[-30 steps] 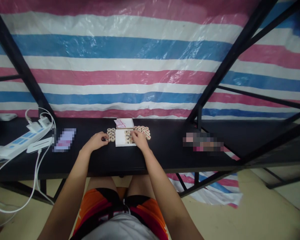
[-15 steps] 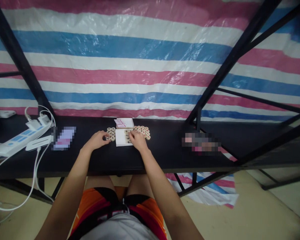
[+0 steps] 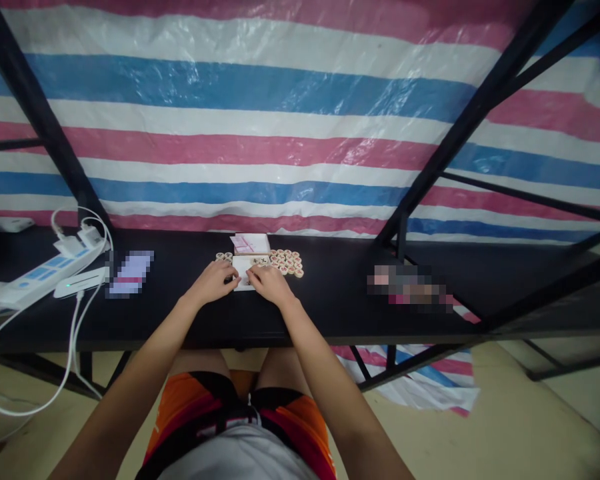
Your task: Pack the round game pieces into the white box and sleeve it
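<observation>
Behind the dark counter [image 3: 340, 310], a striped plastic sheet [image 3: 280, 120] in red, white and blue is hanging between black metal posts. At your far left, a white power strip [image 3: 40, 277] is carrying plugs and looping cables, and a slim white device [image 3: 80, 283] with a cord is lying just beside it. Next along, a pixelated panel [image 3: 130, 275] is resting on the counter, well apart from your hands. A small group of round discs [image 3: 221, 256] is sitting behind your left hand [image 3: 215, 281], which is bending its fingers over the left edge of the white tray [image 3: 244, 288]; a narrow gap is showing by the thumb, but you cannot tell whether a disc is in it. The tray is lying on the counter between your hands, holding marked discs [image 3: 263, 261] toward its back, while an open box [image 3: 261, 243] is standing just behind, with a pinkish paper [image 3: 241, 243] lying over its left side. Your right hand [image 3: 272, 283] is curling over the tray's right part, its grip too hidden to tell. Beyond it, red-marked discs [image 3: 293, 263] are clustering, and farther right a pixelated item [image 3: 410, 287] is lying alone.
</observation>
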A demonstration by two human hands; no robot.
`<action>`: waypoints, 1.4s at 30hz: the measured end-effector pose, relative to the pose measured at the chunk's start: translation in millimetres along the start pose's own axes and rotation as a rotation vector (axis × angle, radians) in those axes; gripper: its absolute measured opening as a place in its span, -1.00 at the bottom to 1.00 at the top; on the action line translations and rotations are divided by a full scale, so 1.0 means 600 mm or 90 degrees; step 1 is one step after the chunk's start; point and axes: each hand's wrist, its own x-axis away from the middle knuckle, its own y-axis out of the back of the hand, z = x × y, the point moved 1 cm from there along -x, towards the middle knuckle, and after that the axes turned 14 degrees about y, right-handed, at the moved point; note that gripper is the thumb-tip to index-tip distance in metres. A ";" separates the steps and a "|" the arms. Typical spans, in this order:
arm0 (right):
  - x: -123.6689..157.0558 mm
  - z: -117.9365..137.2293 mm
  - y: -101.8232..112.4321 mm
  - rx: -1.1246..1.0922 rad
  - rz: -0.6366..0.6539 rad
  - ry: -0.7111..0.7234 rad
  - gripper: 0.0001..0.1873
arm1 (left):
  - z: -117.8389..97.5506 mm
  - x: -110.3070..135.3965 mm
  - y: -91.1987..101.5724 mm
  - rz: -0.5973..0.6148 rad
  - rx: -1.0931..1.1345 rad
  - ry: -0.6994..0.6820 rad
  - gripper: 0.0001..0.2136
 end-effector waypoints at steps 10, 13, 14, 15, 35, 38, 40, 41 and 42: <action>0.000 -0.001 -0.001 -0.112 -0.019 -0.018 -0.68 | -0.008 0.003 -0.005 0.007 -0.012 -0.030 -0.68; -0.001 0.000 -0.001 -0.142 -0.021 -0.026 -0.68 | -0.011 0.003 -0.009 0.020 -0.019 -0.051 -0.70; -0.001 0.000 0.000 -0.143 -0.024 -0.029 -0.68 | -0.012 0.003 -0.011 0.021 -0.020 -0.057 -0.70; -0.002 -0.002 0.000 -0.139 -0.029 -0.033 -0.68 | -0.013 0.003 -0.012 0.020 -0.021 -0.061 -0.71; 0.015 -0.056 -0.003 0.058 -0.021 -0.359 -0.68 | -0.036 0.009 -0.029 0.041 -0.032 -0.108 -0.63; 0.016 -0.059 -0.004 0.051 -0.017 -0.363 -0.68 | -0.030 0.005 -0.031 0.012 0.033 -0.083 -0.65; 0.016 -0.060 -0.005 0.043 -0.023 -0.361 -0.69 | -0.017 0.000 -0.030 -0.037 0.084 -0.054 -0.68; 0.016 -0.060 -0.005 0.039 -0.028 -0.362 -0.70 | -0.008 -0.003 -0.028 -0.068 0.107 -0.034 -0.70; 0.016 -0.060 -0.005 0.035 -0.032 -0.363 -0.71 | 0.004 -0.006 -0.025 -0.099 0.125 -0.011 -0.72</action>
